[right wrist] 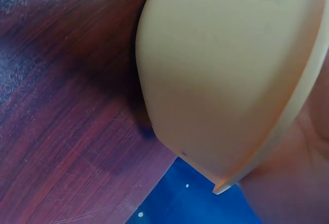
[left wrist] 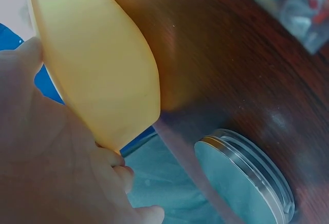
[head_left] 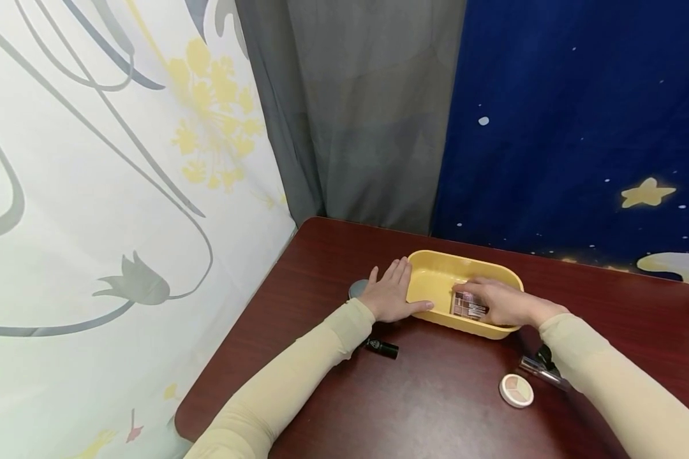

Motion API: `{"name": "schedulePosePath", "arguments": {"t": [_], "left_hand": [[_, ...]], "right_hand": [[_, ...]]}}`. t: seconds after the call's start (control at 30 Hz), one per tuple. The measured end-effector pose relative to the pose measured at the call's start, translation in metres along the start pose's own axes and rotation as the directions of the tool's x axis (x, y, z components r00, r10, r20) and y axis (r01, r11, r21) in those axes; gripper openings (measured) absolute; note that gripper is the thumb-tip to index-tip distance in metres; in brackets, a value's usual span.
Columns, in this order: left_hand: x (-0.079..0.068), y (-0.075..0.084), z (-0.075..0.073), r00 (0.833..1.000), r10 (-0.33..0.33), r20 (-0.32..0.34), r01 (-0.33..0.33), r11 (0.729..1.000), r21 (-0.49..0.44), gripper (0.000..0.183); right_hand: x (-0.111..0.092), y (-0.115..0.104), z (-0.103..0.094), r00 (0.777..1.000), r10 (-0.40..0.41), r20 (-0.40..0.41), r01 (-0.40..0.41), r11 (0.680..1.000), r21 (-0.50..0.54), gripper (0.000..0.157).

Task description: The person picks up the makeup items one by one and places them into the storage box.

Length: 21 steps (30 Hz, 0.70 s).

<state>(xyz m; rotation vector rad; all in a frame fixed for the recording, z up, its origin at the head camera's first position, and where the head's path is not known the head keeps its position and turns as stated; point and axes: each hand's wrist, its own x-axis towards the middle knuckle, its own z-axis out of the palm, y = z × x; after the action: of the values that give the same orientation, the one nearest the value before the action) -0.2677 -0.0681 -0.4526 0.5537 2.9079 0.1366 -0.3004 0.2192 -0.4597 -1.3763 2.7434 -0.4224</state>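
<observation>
A yellow oblong basket [head_left: 430, 284] stands on the dark red table. At its left end my left hand [head_left: 389, 294] rests, fingers extended along the rim and thumb over the front edge; the left wrist view shows the thumb right at that rim. My right hand [head_left: 508, 303] reaches in over the right end and holds an eyeshadow palette [head_left: 467, 306] between thumb and fingers. The palette lies low inside the basket, partly covered by the hand. In the right wrist view the basket's outer wall [right wrist: 221, 80] hides the fingertips.
Behind my left hand sits a round grey-topped container [left wrist: 241, 178]. A black tube [head_left: 382, 348] lies near the left forearm. Towards the front right are a round three-colour compact [head_left: 517, 391] and a silvery tube [head_left: 544, 373]. Curtains [head_left: 379, 127] hang beyond the table.
</observation>
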Motion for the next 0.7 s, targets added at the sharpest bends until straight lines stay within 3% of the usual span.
{"name": "schedulePosePath", "arguments": {"t": [0.4, 0.7], "left_hand": [[-0.0007, 0.0009, -0.0022, 1.0, -0.007, 0.023, 0.007, 1.0, -0.006, 0.109], [-0.0021, 0.0012, -0.0035, 1.0, 0.001, 0.01, -0.001, 1.0, 0.001, 0.109]], "right_hand": [[-0.0021, -0.0044, -0.0005, 1.0, 0.022, -0.004, -0.022, 1.0, 0.013, 0.055], [-0.0035, -0.0081, -0.0021, 0.999, 0.054, 0.004, -0.054, 0.998, 0.023, 0.054]]}}
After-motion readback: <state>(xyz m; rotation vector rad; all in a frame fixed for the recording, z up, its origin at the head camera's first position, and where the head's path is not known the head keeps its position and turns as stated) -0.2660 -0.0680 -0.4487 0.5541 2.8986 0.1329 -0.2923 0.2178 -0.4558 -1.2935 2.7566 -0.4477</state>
